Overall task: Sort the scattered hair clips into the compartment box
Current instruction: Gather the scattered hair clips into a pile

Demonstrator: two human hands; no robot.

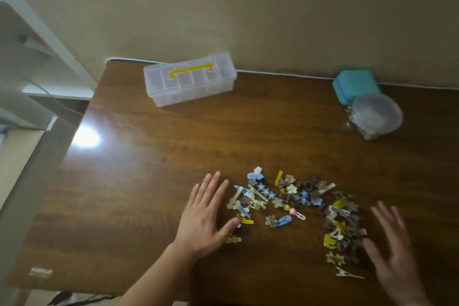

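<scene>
Dozens of small hair clips lie in a loose heap on the near part of the glossy wooden table, flowers, stars and flat snap shapes in plastic and metal. The left hand and right hand flank it, fingers spread flat, gripping nothing; this looks like gathering before sorting. The clear plastic box, yellow handle, sits closed at the far left, so opening it likely comes next

A beige wall fills the upper frame. The brown wooden bench (glossy) reflects a bright light glare at centre left.
</scene>
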